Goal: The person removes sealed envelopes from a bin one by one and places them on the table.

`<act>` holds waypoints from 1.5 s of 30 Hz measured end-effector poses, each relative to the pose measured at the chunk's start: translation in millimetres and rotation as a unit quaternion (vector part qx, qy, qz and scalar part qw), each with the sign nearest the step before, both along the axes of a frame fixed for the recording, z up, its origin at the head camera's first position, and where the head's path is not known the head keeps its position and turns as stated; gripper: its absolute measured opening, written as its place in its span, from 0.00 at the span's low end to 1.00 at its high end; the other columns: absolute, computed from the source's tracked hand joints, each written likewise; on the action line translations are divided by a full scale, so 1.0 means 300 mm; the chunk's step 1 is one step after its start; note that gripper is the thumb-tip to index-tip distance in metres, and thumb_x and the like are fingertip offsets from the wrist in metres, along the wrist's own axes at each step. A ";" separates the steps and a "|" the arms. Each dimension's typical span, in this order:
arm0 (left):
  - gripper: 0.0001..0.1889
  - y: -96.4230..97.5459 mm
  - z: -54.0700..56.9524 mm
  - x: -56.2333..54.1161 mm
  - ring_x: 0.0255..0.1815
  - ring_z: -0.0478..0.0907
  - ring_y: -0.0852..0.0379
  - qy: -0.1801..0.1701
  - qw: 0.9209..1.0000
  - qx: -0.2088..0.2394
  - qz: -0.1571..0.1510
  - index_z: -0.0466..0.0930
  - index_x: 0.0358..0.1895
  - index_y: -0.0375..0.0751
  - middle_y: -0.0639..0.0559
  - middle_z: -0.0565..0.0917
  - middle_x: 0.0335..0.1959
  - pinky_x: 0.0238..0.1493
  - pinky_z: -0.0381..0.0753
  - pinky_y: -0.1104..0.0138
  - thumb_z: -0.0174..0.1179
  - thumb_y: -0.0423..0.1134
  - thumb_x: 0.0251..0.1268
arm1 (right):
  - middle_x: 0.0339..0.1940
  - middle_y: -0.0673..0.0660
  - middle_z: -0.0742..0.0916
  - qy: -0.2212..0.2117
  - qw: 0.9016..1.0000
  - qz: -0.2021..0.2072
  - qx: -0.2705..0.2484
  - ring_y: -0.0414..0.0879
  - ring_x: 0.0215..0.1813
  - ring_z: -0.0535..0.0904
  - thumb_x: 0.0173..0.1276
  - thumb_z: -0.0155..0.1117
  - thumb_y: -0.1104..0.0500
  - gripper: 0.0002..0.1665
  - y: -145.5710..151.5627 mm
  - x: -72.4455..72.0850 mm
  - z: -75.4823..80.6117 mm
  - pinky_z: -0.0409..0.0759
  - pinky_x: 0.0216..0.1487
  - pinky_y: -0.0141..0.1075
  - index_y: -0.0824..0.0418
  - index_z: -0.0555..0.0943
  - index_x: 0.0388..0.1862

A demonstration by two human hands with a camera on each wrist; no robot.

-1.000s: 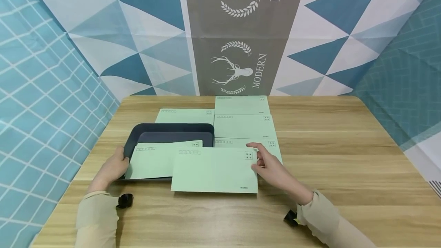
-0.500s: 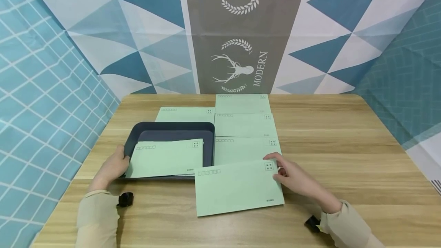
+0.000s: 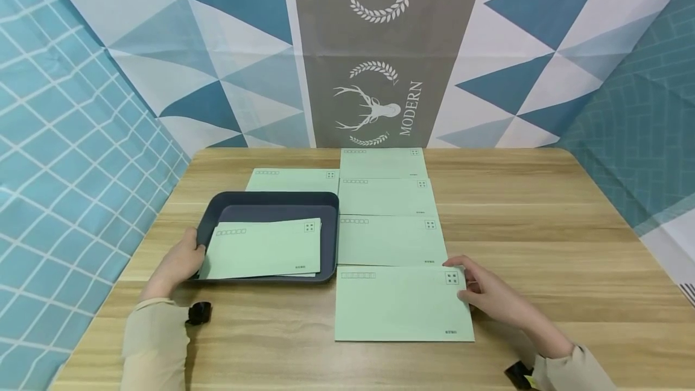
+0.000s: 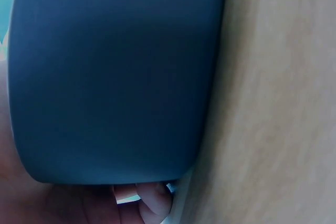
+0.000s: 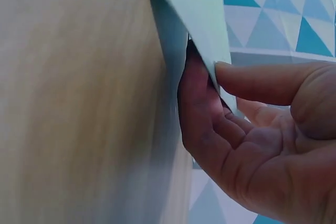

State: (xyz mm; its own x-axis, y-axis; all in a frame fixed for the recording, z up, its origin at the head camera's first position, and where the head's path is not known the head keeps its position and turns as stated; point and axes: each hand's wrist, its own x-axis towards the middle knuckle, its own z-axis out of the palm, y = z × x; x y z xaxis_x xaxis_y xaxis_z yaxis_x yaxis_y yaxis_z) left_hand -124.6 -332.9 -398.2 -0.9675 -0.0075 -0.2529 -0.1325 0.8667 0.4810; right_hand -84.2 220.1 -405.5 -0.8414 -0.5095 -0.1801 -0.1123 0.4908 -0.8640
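My right hand (image 3: pixel 496 299) pinches the right edge of a pale green envelope (image 3: pixel 402 306) at the front of the table. In the right wrist view the thumb lies on the envelope's (image 5: pixel 199 14) upper face, fingers beneath, and part of it stands off the wood. At the left, my left hand (image 3: pixel 176 263) grips the left side of a dark blue tray (image 3: pixel 271 198). The tray wall (image 4: pixel 110 87) fills much of the left wrist view, with fingers curled at its end. Inside the tray lies a small pile of green envelopes (image 3: pixel 266 251), slightly fanned.
A column of envelopes (image 3: pixel 388 198) runs from the table's back edge down to the held one, along the tray's right side. Another envelope (image 3: pixel 293 181) lies behind the tray, partly hidden by it. Bare wood table (image 3: pixel 532 216) extends to the right.
My right hand has carried the envelope from over the tray's front right corner rightward and toward me, levelling it below the column. The left hand has stayed on the tray.
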 end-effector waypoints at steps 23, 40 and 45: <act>0.21 -0.005 -0.003 -0.003 0.43 0.68 0.36 0.002 1.000 -0.003 -0.010 0.47 0.55 0.17 0.15 0.61 0.53 0.42 0.68 0.48 0.30 0.34 0.69 | 0.44 0.58 0.80 0.014 0.993 -0.059 0.105 0.43 0.36 0.75 0.58 0.60 0.70 0.26 -0.081 -0.019 0.011 0.74 0.33 0.32 0.63 0.68 0.57; 0.20 0.005 0.004 0.000 0.44 0.68 0.34 0.003 1.000 -0.004 -0.006 0.49 0.54 0.17 0.16 0.61 0.52 0.42 0.68 0.47 0.30 0.34 0.68 | 0.43 0.60 0.79 0.078 0.971 -0.094 0.205 0.47 0.37 0.73 0.54 0.63 0.70 0.34 -0.116 -0.038 0.007 0.72 0.35 0.37 0.70 0.62 0.59; 0.22 0.003 0.004 0.002 0.50 0.65 0.28 -0.002 1.000 -0.003 -0.008 0.45 0.57 0.16 0.14 0.57 0.55 0.45 0.66 0.45 0.29 0.35 0.69 | 0.39 0.61 0.71 0.084 0.965 -0.113 0.223 0.47 0.32 0.67 0.53 0.65 0.68 0.30 -0.122 -0.035 0.010 0.66 0.29 0.35 0.68 0.65 0.55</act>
